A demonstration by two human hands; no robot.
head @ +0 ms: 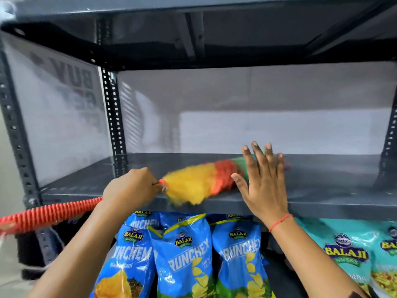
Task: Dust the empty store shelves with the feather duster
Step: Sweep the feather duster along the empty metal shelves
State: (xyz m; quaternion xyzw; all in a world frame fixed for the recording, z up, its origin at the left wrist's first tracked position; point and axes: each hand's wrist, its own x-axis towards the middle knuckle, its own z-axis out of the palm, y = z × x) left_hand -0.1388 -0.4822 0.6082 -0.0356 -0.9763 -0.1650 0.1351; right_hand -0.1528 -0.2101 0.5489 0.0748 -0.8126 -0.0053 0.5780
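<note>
A feather duster with a yellow, orange and green fluffy head lies across the front of an empty grey metal shelf. Its ribbed orange handle sticks out to the left past the shelf post. My left hand is shut around the handle just behind the yellow fluff. My right hand is held flat with fingers spread, in front of the green tip of the duster, hiding part of it. A red thread circles my right wrist.
The shelf above overhangs the bay. Perforated grey posts stand at the left and right. White panels close the back and left side. Below, blue Balaji chip bags and teal bags fill the lower shelf.
</note>
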